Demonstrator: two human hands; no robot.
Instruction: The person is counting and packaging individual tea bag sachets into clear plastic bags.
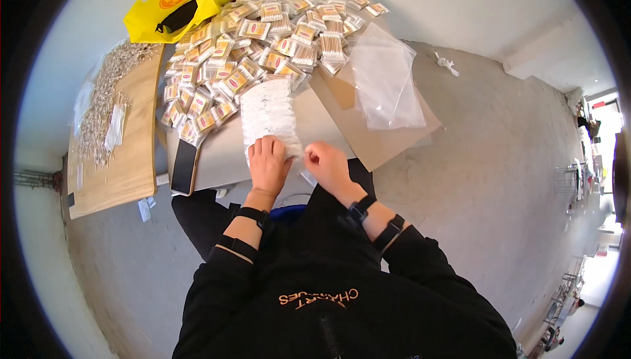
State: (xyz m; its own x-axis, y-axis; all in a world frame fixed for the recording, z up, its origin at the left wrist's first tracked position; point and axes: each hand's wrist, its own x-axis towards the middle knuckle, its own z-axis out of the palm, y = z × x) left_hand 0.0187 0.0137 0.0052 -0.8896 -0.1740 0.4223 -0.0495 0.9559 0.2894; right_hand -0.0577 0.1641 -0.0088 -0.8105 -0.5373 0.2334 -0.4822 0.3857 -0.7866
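A long white bundle in clear plastic (268,112) lies on the table in front of me; its contents are too blurred to tell. My left hand (268,167) grips its near end, fingers bent over the top and thumb on the right side. Close to the bundle's near right corner is my right hand (328,169), its fingers curled into a pinch; what they hold, if anything, is hidden. Just beyond the bundle rises a large heap of small clear packs of cotton swabs (255,29) with yellow labels.
A dark phone (185,165) lies left of the bundle. Clear plastic bags (389,79) rest on cardboard (401,145) to the right. On the left, a wooden board (128,185) bears loose swabs (105,102). A yellow bag (141,20) stands at the back left.
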